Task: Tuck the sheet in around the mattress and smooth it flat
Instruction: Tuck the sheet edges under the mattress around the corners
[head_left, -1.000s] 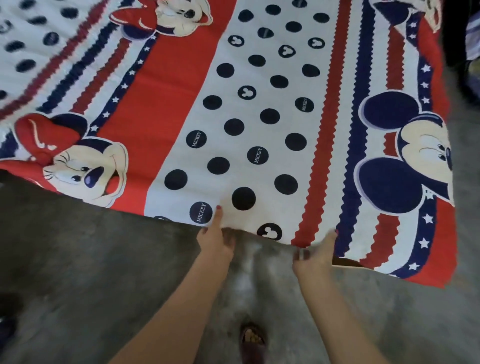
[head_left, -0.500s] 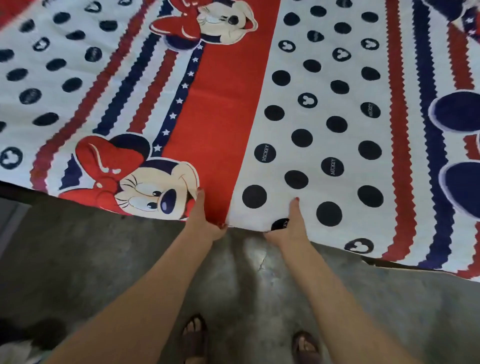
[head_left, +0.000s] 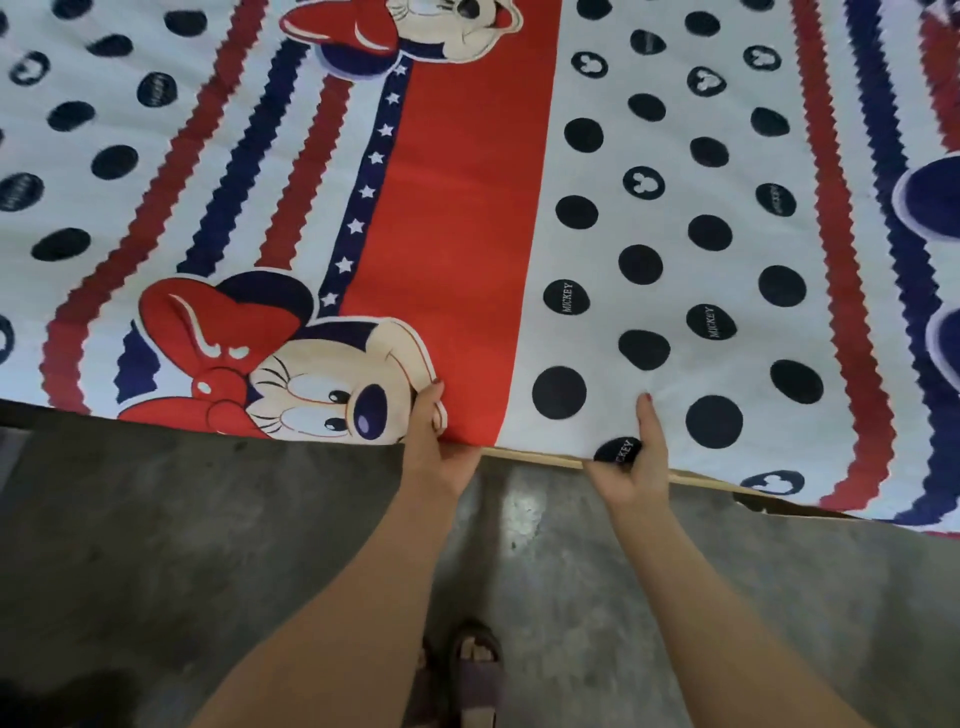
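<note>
Both hands on the sheet's (head_left: 467, 208) near edge: left hand (head_left: 434, 441) pinches red part, right hand (head_left: 636, 465) grips white dotted bit w/ thumb on top.

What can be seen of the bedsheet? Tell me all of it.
The bedsheet is thin printed cloth spread flat over the bed, filling the upper frame. It carries a broad red band, white panels with navy dots, some lettered MICKEY, zigzag red and navy stripes, a star strip and cartoon mouse heads with red bows. Its near edge runs along the bed's side above the concrete floor. The left hand grips that edge at the red band; the right hand pinches it at a lettered dot.
</note>
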